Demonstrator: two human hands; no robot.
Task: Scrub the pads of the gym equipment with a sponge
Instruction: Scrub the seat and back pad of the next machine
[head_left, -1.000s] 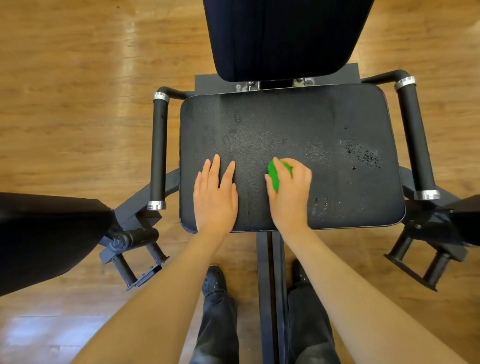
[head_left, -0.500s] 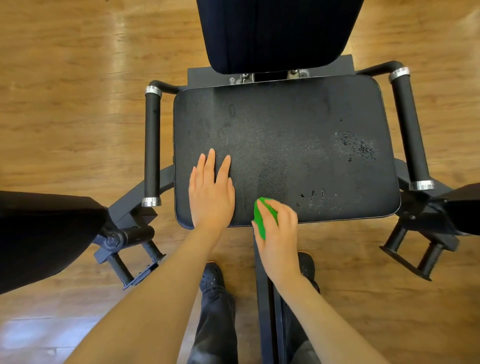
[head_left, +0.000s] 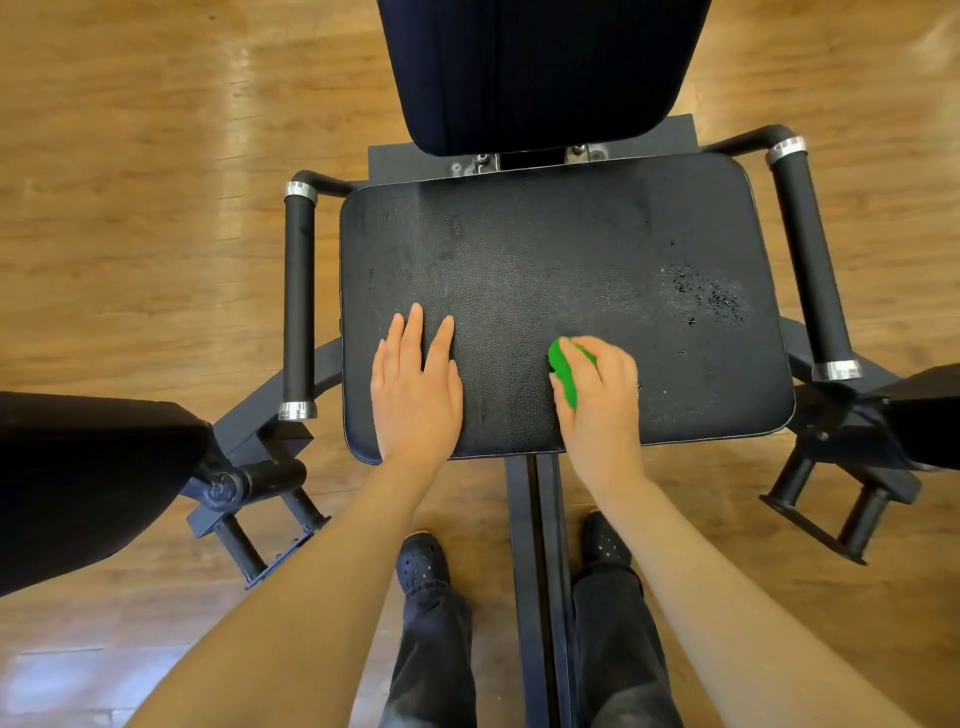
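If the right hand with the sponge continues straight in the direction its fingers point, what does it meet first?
The right hand points up the seat pad. It would cross bare pad first, then probably reach the upright back pad, though depth there is unclear. The worn patch lies off to its right.

Both on the seat pad (head_left: 545, 249) — left hand (head_left: 415, 389) flat, sponge (head_left: 563, 371) right.

My left hand (head_left: 415, 387) lies flat on the seat pad (head_left: 519, 249) near its front left corner, and my right hand (head_left: 597, 400) grips the sponge (head_left: 563, 371) by the front edge. Beyond my fingers the pad runs bare to its back edge, where the backrest (head_left: 540, 67) overhangs. A handle (head_left: 298, 301) fences the left edge, another handle (head_left: 808, 254) the right.
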